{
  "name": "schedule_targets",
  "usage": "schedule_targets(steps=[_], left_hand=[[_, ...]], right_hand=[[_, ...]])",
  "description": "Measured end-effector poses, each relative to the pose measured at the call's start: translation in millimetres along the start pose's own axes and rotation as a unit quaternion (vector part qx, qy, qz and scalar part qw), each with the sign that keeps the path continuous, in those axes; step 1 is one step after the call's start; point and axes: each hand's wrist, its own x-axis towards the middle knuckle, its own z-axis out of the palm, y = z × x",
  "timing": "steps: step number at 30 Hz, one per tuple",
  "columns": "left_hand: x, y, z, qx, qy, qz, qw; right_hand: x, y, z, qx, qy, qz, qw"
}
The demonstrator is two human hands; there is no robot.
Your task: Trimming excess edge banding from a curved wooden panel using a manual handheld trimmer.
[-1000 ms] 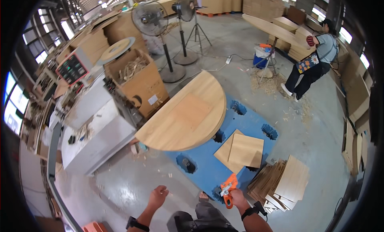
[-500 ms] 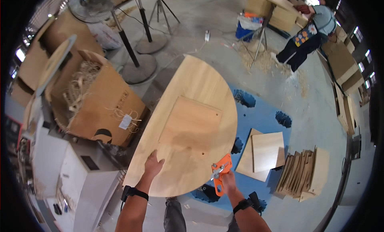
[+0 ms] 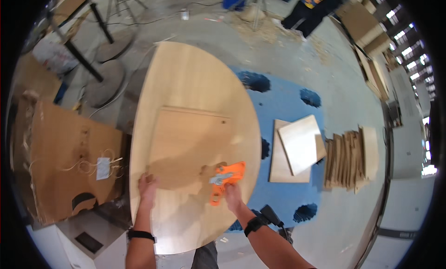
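Note:
A half-round pale wood panel (image 3: 186, 227) lies in front of me, with a smaller rectangular board (image 3: 190, 139) resting on it. At the board's near left corner, my left hand (image 3: 147, 187) touches the wood, its fingers apart and slightly blurred. My right hand (image 3: 232, 194) is closed round an orange hand tool (image 3: 232, 172) with a grey metal lever mechanism. That tool is over the board's near right part and hides its corner there. A small dark hole shows near the board's far right corner.
Under the panel is a blue plastic pallet (image 3: 290, 90) bearing two loose boards (image 3: 299, 146). Right of it stands a stack of brown boards (image 3: 346, 160). A large cardboard box (image 3: 76, 153) is at left, near round stand bases (image 3: 107, 83). A person (image 3: 309, 11) stands at the back.
My right hand has carried the orange tool from beside the panel's curved edge to over the rectangular board. My left hand has shifted to the board's corner. The view has turned.

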Motion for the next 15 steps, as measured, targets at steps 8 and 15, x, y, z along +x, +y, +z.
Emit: schedule_targets(steps=[8, 15], left_hand=[[-111.5, 54.7, 17.2, -0.005, -0.143, -0.105, 0.984], [-274.8, 99.2, 167.0, -0.126, -0.266, -0.047, 0.955]], right_hand=[[-5.7, -83.4, -67.8, -0.194, 0.033, -0.003, 0.98], [-84.1, -180.0, -322.8, -0.033, 0.072, -0.062, 0.995]])
